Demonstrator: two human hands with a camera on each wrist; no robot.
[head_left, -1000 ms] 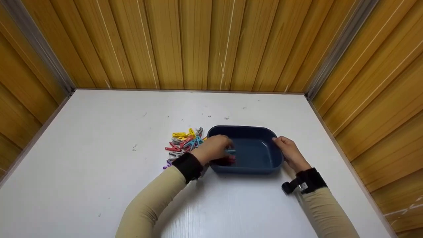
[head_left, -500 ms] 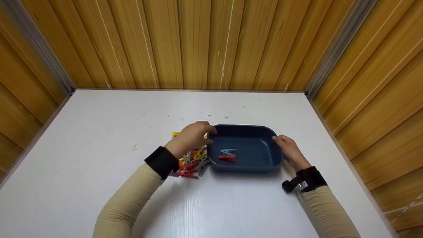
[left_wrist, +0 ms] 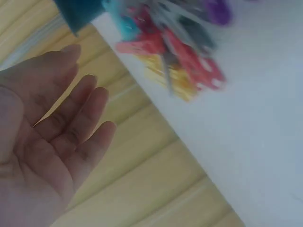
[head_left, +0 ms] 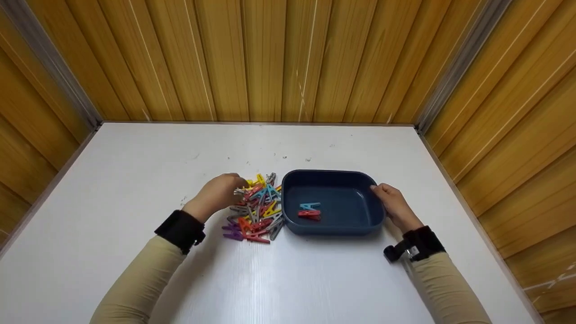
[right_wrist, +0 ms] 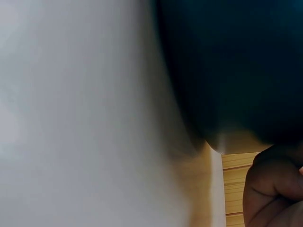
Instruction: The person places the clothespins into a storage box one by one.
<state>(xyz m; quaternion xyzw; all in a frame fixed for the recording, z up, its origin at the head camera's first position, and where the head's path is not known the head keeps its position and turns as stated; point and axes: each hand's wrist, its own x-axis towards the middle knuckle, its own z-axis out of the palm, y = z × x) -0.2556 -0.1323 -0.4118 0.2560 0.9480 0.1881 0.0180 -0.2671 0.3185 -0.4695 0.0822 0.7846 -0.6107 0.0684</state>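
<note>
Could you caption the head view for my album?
Left hand beside a heap of colourful clothespins, right hand gripping the blue bin.

Here's your head camera, looking forward and down from well back of the blue tub (head_left: 333, 229), taking in all of it, the clothespins (head_left: 263, 224) to its left and the plank wall (head_left: 265, 63) beyond. Over to your left wrist: a closer, tilted view, aimed across your left hand (left_wrist: 42, 151), with just a corner of the tub at the top edge. Your right wrist camera is right up by the tub's outer side, your right hand (right_wrist: 277, 189) below it. Head and left wrist share the clothespins beside the tub; head and right wrist share its right end.
</note>
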